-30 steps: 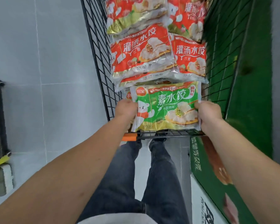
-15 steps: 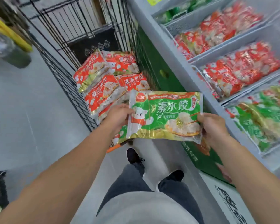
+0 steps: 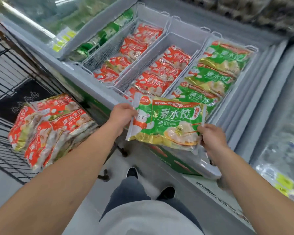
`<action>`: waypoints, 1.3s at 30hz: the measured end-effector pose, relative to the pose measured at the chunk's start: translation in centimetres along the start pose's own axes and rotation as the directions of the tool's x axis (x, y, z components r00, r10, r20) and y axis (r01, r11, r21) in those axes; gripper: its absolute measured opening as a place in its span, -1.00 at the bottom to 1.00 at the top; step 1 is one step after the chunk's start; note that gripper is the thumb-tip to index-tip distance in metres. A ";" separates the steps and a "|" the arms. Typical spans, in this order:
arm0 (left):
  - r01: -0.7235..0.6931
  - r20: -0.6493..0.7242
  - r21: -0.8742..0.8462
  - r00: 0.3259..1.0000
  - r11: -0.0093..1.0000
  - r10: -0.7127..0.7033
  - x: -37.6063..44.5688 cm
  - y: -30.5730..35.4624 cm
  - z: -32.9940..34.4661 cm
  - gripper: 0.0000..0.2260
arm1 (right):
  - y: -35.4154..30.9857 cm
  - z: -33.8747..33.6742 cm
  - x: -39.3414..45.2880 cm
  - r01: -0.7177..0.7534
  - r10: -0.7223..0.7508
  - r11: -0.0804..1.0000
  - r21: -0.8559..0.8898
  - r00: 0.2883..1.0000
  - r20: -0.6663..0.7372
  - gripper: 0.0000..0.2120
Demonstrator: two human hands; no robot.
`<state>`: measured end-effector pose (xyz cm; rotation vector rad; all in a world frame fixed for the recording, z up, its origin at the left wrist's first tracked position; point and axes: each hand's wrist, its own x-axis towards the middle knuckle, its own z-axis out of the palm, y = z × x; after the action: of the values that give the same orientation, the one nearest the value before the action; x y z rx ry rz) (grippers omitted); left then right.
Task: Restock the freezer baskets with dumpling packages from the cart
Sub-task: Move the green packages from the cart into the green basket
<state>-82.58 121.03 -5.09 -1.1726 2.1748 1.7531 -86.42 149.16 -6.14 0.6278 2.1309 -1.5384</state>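
Observation:
A green dumpling package is held flat in front of me, above the near rim of the freezer. My left hand grips its left edge and my right hand pinches its lower right corner. Just beyond it, a white wire basket holds several green packages. Two baskets to its left, one in the middle and one further left, hold red packages. The black wire cart at the left carries a stack of red packages.
A sliding glass lid covers the freezer section at the right, another the far left. Yellow price tags sit on the freezer's edge. My legs and black shoes stand on the grey floor between cart and freezer.
I have turned from the cart to the freezer, carrying the green package in both hands from over the cart to the freezer's near rim.

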 end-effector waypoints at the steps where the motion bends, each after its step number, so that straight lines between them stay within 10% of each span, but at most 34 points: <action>1: -0.019 0.008 0.018 1.000 1.000 0.019 0.6 0.9 1.2 -0.87 | 0.1 -0.7 0.7 0.001 -0.001 1.000 -0.001 1.000 -0.027 -0.87; 21: -0.069 0.367 0.413 0.925 0.908 -0.096 19.5 5.9 13.5 -0.90 | -1.3 1.8 12.1 -0.248 0.201 0.966 -0.068 0.894 -0.401 -0.85; 24: -0.327 0.483 0.717 0.870 0.616 -0.100 20.7 4.8 13.2 -0.77 | -0.7 2.5 11.7 -0.322 0.205 0.855 -0.406 0.930 -0.305 -0.92; 27: -0.606 0.598 0.727 0.790 0.323 0.137 20.2 4.1 13.3 -0.53 | 0.1 3.3 12.1 -0.174 0.088 0.761 -0.625 0.982 -0.166 -0.49; 32: -0.833 0.822 0.552 0.549 -0.025 -0.150 19.1 2.3 14.0 -0.07 | 2.7 5.3 13.7 -0.020 0.166 0.489 -0.872 0.984 0.071 -0.21; 39: -0.833 0.832 0.531 0.547 -0.156 -0.092 18.9 0.4 14.4 -0.06 | 5.6 5.3 12.6 -0.087 0.201 0.541 -0.837 0.979 0.028 -0.15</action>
<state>-101.22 124.35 -19.38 0.6735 2.3428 -0.0513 -92.77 146.98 -19.34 0.3186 2.2989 -0.3020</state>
